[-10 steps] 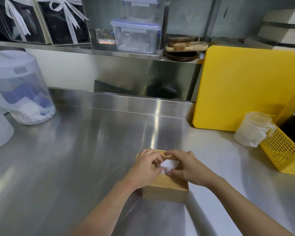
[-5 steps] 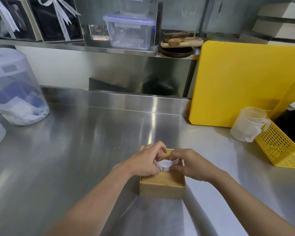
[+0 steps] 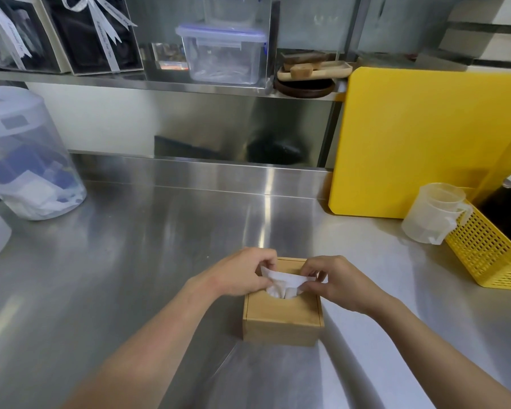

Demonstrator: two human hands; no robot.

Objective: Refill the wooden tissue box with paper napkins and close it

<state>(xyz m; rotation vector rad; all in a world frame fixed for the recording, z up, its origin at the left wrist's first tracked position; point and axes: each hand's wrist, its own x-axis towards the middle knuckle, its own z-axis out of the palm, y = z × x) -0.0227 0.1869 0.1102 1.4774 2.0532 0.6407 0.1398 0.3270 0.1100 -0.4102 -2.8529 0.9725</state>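
A square wooden tissue box [image 3: 282,321] stands on the steel counter near its front, with its lid on. A white paper napkin [image 3: 285,283] sticks up out of the round hole in the lid. My left hand [image 3: 242,273] pinches the napkin's left end above the box's far left corner. My right hand [image 3: 334,280] pinches its right end above the far right corner. The napkin is stretched flat between the two hands. The napkins inside the box are hidden.
A clear lidded tub [image 3: 27,160] with white and blue packets stands at far left. A yellow cutting board [image 3: 425,140] leans at back right, beside stacked measuring cups [image 3: 434,212] and a yellow mesh basket [image 3: 490,255]. A shelf [image 3: 160,84] with containers runs above.
The napkin has been drawn higher out of the lid's hole and spread wider. My hands have moved apart from the box's middle toward its far corners.
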